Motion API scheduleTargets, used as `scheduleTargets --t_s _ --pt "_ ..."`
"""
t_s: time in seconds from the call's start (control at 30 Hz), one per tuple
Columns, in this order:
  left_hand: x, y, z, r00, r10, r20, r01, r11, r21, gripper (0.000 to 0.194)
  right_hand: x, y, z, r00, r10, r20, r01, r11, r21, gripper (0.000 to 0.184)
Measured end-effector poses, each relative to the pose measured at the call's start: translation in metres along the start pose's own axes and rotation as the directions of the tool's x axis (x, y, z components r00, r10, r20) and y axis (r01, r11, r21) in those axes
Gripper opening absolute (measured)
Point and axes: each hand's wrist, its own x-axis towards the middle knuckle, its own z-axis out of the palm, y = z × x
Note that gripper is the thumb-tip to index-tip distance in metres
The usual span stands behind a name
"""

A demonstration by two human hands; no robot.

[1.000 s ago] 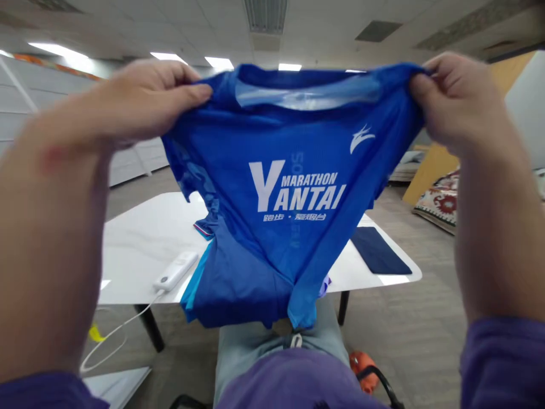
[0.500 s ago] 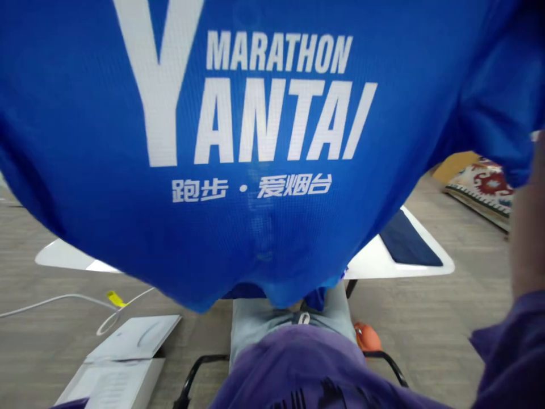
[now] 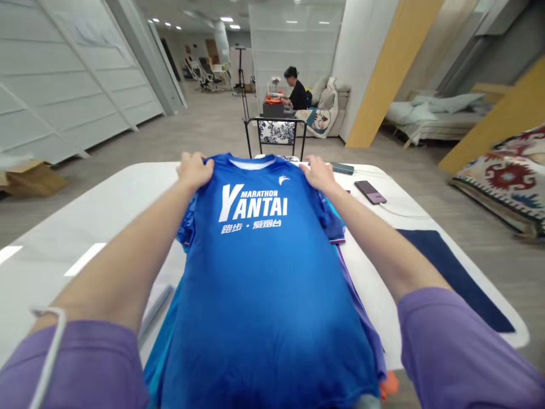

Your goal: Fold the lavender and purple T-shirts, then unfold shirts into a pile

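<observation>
A blue T-shirt (image 3: 264, 272) with white "Marathon Yantai" lettering lies spread out face up, its collar toward the far side. My left hand (image 3: 195, 170) grips its left shoulder, fingers closed on the cloth. At the opposite shoulder my right hand (image 3: 319, 173) pinches the fabric too. Beneath the shirt, other garments show at the sides: a teal edge at the left and a purple garment (image 3: 361, 312) at the right. The hem hangs toward me at the near edge of the white table (image 3: 140, 182).
A phone (image 3: 370, 192) with a cable and a dark box (image 3: 342, 168) lie at the right. Near them is a folded navy cloth (image 3: 457, 275). A chair (image 3: 276, 133) stands beyond the table. Further back, a person (image 3: 297, 91) sits by a sofa.
The blue shirt, held up close before the camera, has come down and away onto the table. Both hands now show at its shoulders, and the view has tilted up.
</observation>
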Motion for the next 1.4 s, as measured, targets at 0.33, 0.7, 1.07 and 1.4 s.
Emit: scheduleTargets --t_s 0.33,0.7,1.07,1.4 --pt "-0.141 0.058 0.126 0.939 0.084 0.333 -0.112 0.992 0.065 0.084 -0.209 0.101 0.004 0.931 -0.195 0.308 0.209 0.978 -0.015 0.069" --pt "-0.324 0.126 0.099 0.533 0.367 0.763 -0.447 0.887 -0.115 0.117 -0.403 0.293 -0.143 0.825 0.553 0.121 -0.464 0.782 -0.416 0.037" --pt "-0.354 0.135 0.045 0.63 0.508 0.587 -0.46 0.853 -0.246 0.099 -0.508 0.252 -0.206 0.657 0.002 0.754 -0.387 0.859 0.335 0.038" --pt "-0.371 0.151 0.029 0.623 0.493 0.608 -0.368 0.87 -0.328 0.086 -0.361 0.338 -0.172 0.783 0.621 0.035 -0.618 0.783 -0.072 0.045"
